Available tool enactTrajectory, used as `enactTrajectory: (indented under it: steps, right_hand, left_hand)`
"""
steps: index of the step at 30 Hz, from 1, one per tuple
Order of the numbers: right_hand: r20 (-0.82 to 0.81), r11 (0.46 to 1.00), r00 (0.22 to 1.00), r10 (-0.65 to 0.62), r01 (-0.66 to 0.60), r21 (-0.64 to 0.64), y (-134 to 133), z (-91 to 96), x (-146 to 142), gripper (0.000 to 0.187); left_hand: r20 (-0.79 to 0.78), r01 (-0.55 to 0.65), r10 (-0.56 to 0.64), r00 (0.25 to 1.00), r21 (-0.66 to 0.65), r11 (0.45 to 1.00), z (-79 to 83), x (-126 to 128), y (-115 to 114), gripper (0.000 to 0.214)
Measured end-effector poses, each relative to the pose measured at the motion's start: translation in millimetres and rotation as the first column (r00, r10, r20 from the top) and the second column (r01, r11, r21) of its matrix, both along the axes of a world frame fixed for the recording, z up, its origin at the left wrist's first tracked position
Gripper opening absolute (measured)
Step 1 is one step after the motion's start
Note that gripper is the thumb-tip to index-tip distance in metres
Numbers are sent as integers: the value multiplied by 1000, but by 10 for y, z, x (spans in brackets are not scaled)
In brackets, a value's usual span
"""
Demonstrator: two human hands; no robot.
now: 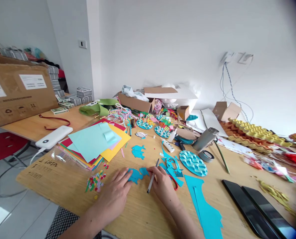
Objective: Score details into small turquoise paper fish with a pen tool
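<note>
My left hand (116, 191) lies flat on the wooden table (63, 189), fingers stretched out and pressing the edge of a small blue paper cutout (135, 175). My right hand (162, 186) is closed around a grey pencil (152, 176), whose lower tip points down at the table near the cutout. Another blue fish-shaped cutout (138, 151) lies a little farther away. Blue paper scraps (172, 166) sit just right of my right hand.
A stack of coloured paper sheets (95, 141) lies at left, with a white power bank (53, 136) beside it. A blue wavy disc (193, 162), tape roll (206, 155), metal flask (205, 138), glue bottle (167, 145) and cardboard boxes (135, 101) crowd the back. Two dark tablets (257, 209) lie at right.
</note>
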State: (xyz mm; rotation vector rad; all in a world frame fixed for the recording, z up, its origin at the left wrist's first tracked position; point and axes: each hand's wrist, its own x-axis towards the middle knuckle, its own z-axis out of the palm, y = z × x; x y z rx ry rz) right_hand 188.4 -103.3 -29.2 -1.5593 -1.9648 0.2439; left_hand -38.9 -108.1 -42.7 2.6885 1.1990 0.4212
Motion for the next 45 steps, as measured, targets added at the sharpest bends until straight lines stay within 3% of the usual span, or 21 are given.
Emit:
enactTrajectory:
  steps: [7, 15, 22, 35, 41, 45]
  right_hand:
    - [-19, 994, 999, 40, -38, 104, -59, -21, -18, 23]
    - [60, 999, 998, 32, -34, 36, -58, -65, 27, 26]
    - [92, 994, 994, 65, -73, 86, -61, -89, 22, 27]
    - [81, 956, 973, 217, -228, 185, -80, -67, -33, 26]
    - [-8, 929, 940, 341, -336, 152, -117, -42, -112, 29]
    - [-106, 941, 953, 282, -254, 222, -84, -55, -65, 31]
  left_hand:
    - [-54, 13, -14, 998, -18, 1000, 104, 75, 47, 43]
    - [-101, -24, 26, 995, 22, 999, 88, 115, 130, 45]
    - [-129, -58, 67, 989, 72, 996, 88, 214, 344, 40]
    - [-155, -22, 38, 987, 99, 995, 162, 313, 673, 39]
    - [-105, -20, 32, 994, 117, 993, 135, 352, 752, 32]
    - [-51, -6, 12, 999, 123, 992, 179, 289, 730, 41]
